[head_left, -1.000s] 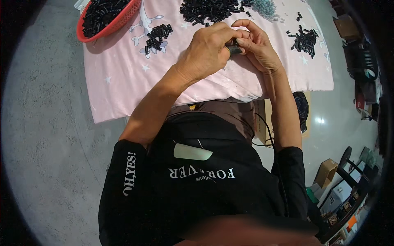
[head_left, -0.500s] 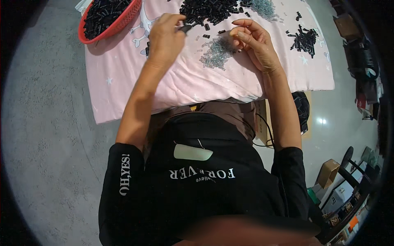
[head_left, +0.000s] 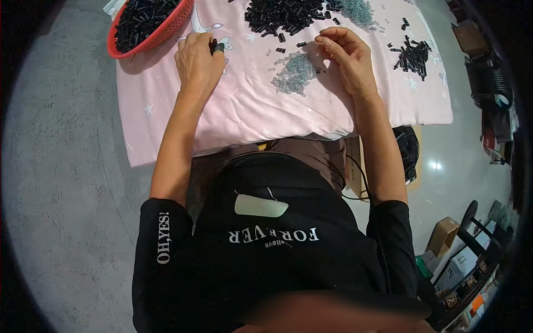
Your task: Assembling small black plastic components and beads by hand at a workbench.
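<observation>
My left hand (head_left: 199, 62) is low over the left part of the pink cloth, near the red basket, its fingers curled. A small black part (head_left: 214, 44) shows between its thumb and fingers, and a dark band wraps the thumb. Right of the middle, my right hand (head_left: 350, 60) hovers with thumb and forefinger pinched; whatever is between the tips is too small to make out. Beside it lies a heap of small silvery pieces like springs (head_left: 294, 73). Beyond is a big heap of small black parts (head_left: 283, 14), with a few strays in front.
A red plastic basket (head_left: 149, 45) full of black parts stands at the far left. Another silvery heap (head_left: 358, 12) lies at the back, and slim black pieces (head_left: 412, 57) are piled on the right. Boxes (head_left: 442, 236) stand on the floor at the right.
My left hand has moved left, away from the big black heap and toward the basket side. My right hand stays nearly in place, its fingertips slightly shifted.
</observation>
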Motion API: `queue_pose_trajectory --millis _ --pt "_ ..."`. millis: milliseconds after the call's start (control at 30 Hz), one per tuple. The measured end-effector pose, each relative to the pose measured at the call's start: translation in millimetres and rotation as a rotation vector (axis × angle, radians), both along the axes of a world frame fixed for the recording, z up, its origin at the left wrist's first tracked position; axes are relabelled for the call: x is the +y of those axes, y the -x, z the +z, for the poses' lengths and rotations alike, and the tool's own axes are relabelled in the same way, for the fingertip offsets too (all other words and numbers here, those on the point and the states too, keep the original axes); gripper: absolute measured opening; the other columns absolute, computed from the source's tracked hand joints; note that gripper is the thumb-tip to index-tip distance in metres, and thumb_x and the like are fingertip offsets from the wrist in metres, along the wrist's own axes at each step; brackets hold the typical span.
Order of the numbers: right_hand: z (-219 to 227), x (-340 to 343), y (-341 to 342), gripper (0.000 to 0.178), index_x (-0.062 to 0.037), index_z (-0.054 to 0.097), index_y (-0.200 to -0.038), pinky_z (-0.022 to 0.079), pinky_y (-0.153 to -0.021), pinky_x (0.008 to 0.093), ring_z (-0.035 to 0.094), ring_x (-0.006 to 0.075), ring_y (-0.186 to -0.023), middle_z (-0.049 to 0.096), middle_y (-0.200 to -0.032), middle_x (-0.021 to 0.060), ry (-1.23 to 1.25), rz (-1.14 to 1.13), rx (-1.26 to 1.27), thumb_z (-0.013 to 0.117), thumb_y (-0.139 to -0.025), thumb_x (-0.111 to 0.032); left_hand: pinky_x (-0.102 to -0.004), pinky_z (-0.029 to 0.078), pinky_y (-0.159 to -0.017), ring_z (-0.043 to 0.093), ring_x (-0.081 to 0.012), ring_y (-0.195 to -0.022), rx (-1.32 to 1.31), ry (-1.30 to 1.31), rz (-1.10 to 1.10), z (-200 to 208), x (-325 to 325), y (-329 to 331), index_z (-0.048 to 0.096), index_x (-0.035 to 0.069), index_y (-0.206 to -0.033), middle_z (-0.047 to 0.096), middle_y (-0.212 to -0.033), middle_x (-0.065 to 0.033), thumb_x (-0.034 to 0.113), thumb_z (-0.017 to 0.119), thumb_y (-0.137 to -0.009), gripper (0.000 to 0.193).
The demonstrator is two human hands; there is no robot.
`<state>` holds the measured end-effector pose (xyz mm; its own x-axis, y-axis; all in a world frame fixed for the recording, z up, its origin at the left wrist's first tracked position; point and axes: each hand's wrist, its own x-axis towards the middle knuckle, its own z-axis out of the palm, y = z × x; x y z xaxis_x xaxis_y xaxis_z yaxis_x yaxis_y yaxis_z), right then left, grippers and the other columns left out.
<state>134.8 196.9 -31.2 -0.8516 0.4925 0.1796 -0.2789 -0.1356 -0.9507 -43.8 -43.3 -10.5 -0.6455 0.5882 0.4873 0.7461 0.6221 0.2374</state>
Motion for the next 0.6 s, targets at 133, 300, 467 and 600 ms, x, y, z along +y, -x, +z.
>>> queue_pose_trajectory --millis 133,300,467,600 --pt "-1 2 -1 0.016 -0.0019 0.068 -0.105 0.052 -0.073 0.0236 0.065 0.0102 -0.081 0.071 -0.092 0.0052 -0.009 0.005 -0.018 0.07 -0.091 -0.01 -0.043 0.046 -0.088 0.059 -0.0348 -0.098 0.02 -0.137 -0.158 8 16 -7 0.069 0.003 -0.094 0.065 -0.098 -0.0134 0.0 0.063 -0.075 0.02" --pt "-3 1 -1 0.015 -0.0014 0.068 -0.105 0.053 -0.077 0.0232 0.065 0.0098 -0.082 0.071 -0.094 0.0058 0.04 0.025 -0.024 0.068 -0.092 -0.008 -0.0384 0.046 -0.093 0.059 -0.0309 -0.1 -0.243 -0.124 -0.345 13 50 -36 0.069 0.004 -0.098 0.063 -0.099 -0.0128 -0.007 0.054 -0.074 0.03" --pt "-6 3 0 0.015 -0.0001 0.067 -0.107 0.053 -0.077 0.0226 0.065 0.0099 -0.08 0.07 -0.095 0.0068 0.083 0.05 0.013 0.066 -0.093 -0.007 -0.0414 0.046 -0.09 0.057 -0.032 -0.096 -0.128 -0.07 -0.426 0 74 -34 0.071 0.009 -0.097 0.06 -0.093 -0.0112 -0.008 0.055 -0.071 0.035" --pt "-2 2 -1 0.015 0.0 0.067 -0.106 0.053 -0.076 0.0225 0.065 0.01 -0.08 0.07 -0.094 0.007 0.061 0.034 -0.03 0.066 -0.093 -0.007 -0.0431 0.045 -0.088 0.055 -0.033 -0.094 -0.094 -0.04 -0.419 0 78 -33 0.069 0.008 -0.096 0.058 -0.091 -0.0109 -0.008 0.055 -0.07 0.034"
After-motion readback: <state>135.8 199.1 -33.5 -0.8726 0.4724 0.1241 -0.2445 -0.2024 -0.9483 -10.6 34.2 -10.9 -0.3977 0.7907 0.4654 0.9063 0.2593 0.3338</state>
